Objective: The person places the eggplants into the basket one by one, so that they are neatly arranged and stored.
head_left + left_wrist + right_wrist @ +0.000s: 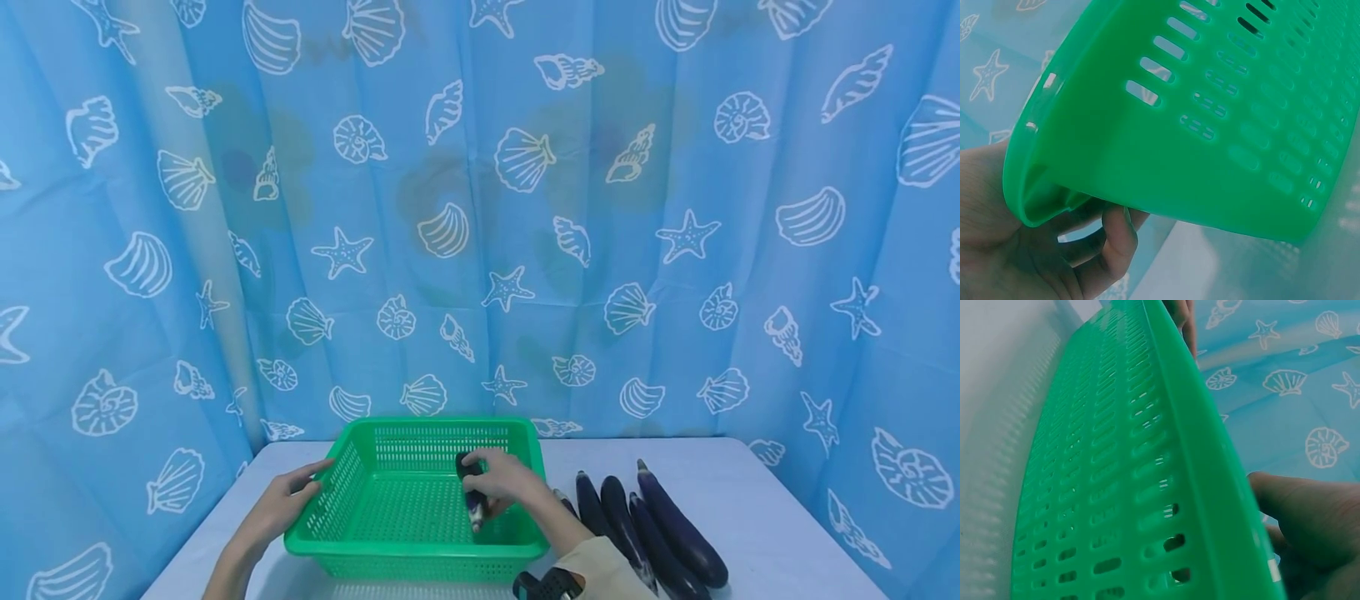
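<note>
A dark purple eggplant (476, 501) is gripped by my right hand (498, 479) inside the right part of the green plastic basket (416, 550). Its pale stem end points toward me, and the fingers cover its middle. My left hand (281, 504) holds the basket at its left rim; in the left wrist view the thumb and fingers (1119, 240) curl by the rim corner. The right wrist view shows my right hand (1316, 525) behind the basket's rim (1210, 462), which hides the eggplant's body.
Several eggplants (678, 529) lie side by side on the white table (780, 517), right of the basket. My right forearm crosses the basket's right rim, next to them. A blue curtain with white seashells (506, 287) hangs behind the table.
</note>
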The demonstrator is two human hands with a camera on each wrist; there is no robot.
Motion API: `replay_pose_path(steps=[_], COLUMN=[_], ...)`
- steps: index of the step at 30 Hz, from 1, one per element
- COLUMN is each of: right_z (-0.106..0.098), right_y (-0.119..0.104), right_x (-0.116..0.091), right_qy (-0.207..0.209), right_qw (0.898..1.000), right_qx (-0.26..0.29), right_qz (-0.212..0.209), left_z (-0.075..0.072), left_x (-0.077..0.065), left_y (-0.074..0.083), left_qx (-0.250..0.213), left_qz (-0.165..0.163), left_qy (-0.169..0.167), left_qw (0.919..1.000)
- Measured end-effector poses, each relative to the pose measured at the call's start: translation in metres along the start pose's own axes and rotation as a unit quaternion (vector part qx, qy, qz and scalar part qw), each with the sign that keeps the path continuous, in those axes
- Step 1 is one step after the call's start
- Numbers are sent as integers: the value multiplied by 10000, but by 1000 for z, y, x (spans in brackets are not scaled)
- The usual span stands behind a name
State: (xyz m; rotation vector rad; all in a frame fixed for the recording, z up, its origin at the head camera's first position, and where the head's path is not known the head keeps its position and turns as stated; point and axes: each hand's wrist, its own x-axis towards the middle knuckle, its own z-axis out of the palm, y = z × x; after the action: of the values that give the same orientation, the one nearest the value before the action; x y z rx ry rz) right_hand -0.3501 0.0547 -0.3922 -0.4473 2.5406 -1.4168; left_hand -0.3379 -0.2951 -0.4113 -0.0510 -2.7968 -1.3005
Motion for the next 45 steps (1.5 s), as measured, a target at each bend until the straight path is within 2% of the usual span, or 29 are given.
replay_pose_path(steps=[9,24,31,39,45], right_z=[7,9,14,11,9], right_y=[3,6,10,10,7], right_x=[2,9,8,10,6], right_qy=[26,-198,-198,-620,-893], right_qw=[9995,9965,9972,9926,9900], right_qx=[65,263,185,362,413], right_qz=[297,769,691,977,1010], left_z=[0,-1,0,-1,-1], left_x=[0,1,0,-2,-2], left_y=[-1,-1,-1,2,2], left_qx=[1,-22,-79,-121,-110], left_qz=[-3,72,35,52,78], left_qy=[-6,-16,12,0,-16], left_qw=[10000,10000,10000,9999,9999])
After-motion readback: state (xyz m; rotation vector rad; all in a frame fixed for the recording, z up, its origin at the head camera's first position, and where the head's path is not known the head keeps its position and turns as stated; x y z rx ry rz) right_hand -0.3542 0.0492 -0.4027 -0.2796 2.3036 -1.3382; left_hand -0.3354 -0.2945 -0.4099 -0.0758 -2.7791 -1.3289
